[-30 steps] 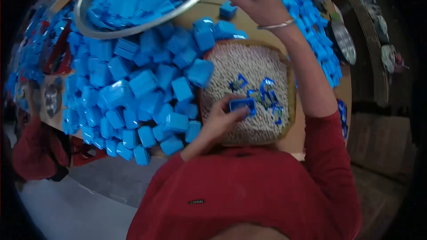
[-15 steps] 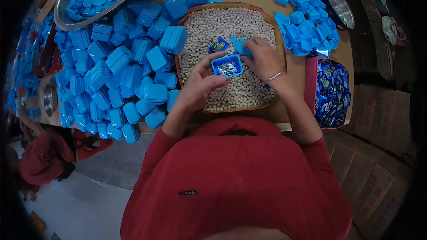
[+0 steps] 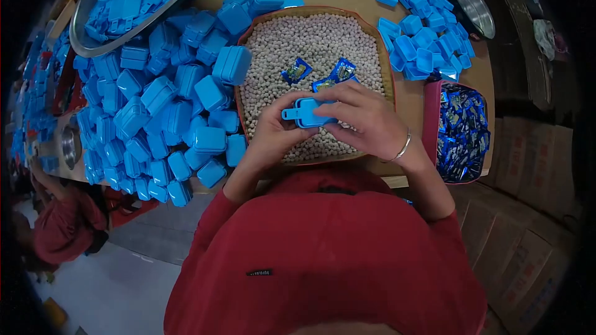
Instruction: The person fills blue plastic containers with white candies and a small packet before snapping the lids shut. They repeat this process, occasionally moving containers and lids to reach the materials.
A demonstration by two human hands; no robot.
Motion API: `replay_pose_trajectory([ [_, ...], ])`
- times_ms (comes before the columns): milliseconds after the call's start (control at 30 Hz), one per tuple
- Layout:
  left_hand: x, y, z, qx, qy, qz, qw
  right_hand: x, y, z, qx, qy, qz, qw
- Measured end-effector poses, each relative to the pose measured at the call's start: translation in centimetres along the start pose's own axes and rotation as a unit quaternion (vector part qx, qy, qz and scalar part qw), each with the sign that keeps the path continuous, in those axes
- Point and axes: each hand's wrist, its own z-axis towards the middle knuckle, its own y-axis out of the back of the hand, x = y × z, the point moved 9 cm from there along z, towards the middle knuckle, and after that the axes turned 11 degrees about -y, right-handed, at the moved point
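A small blue box (image 3: 312, 113) with its blue lid on top is held over the tray of pale round pellets (image 3: 310, 30). My left hand (image 3: 273, 131) grips the box from the left side, and a lid tab sticks out beside the fingers. From the right, my right hand (image 3: 366, 118) has its fingers on the lid and the box's right edge. Whatever lies inside the box is hidden. Beyond my hands, a blue foil packet (image 3: 297, 71) and another foil packet (image 3: 343, 70) lie on the pellets, with more blue foil by my right fingers.
Closed blue boxes (image 3: 158, 93) are heaped left of the tray. A metal basin (image 3: 93, 49) holds blue lids at the upper left. Open blue boxes (image 3: 424, 59) lie at the upper right, above a pink-edged container (image 3: 431, 118) of foil packets. Another person (image 3: 65, 226) is at far left.
The blue lid now covers the box, whose contents showed before. My right hand has come down onto it. More foil packets show on the pellets.
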Motion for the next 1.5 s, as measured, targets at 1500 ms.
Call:
replay_pose_trajectory([
  [1500, -2.4, -0.2, -0.6, 0.039, -0.091, 0.028, 0.995, -6.1, -4.0, -2.2, -0.064, -0.228, 0.403, 0.884],
])
